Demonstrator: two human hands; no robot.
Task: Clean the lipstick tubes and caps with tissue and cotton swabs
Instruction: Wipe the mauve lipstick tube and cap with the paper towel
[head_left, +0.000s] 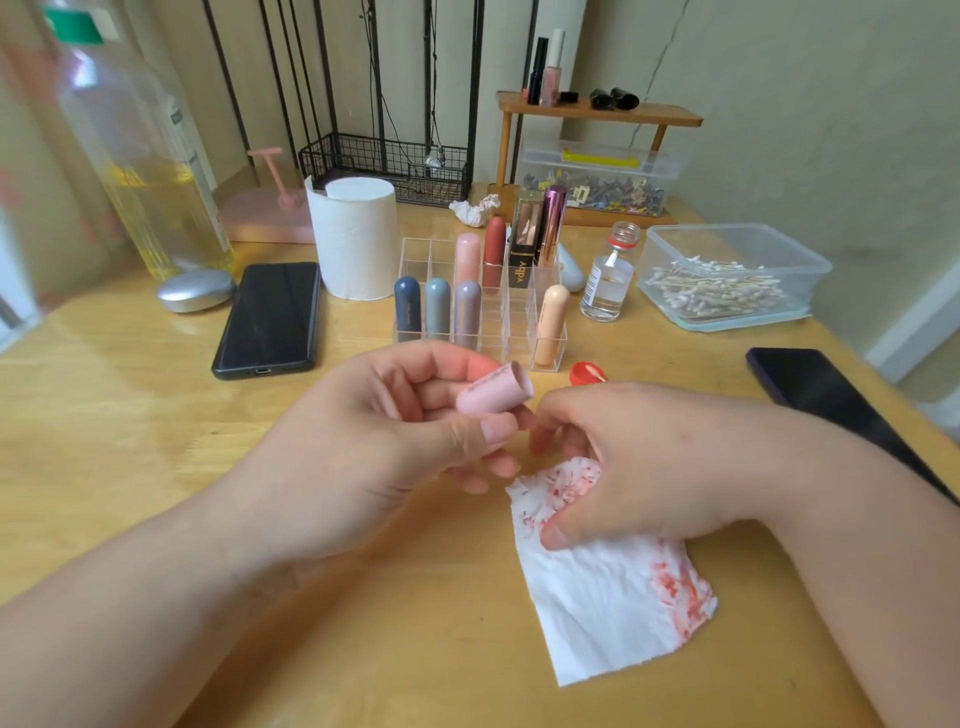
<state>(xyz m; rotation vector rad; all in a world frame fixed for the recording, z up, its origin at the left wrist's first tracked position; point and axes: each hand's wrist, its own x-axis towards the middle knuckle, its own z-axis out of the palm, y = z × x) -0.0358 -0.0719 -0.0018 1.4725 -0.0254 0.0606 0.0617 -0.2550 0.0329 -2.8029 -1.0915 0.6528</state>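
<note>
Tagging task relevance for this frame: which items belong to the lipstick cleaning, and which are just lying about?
Job: pink cap, held in left hand; stained tissue, gripped by right hand; cotton swabs in tub; tissue roll; lipsticks in clear organizer.
Lying about: black phone; second phone by right edge; silver oval object; large bottle; wire basket.

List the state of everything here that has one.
Pink cap, off its tube, held by the left hand.
Tissue, red-stained, one end bunched in the right hand.
Vial, uncapped, part full.
Red cap, off the vial.
Swab box, lidless, holding swabs.
Left phone, screen dark.
Racked lipsticks, capped, upright.
</note>
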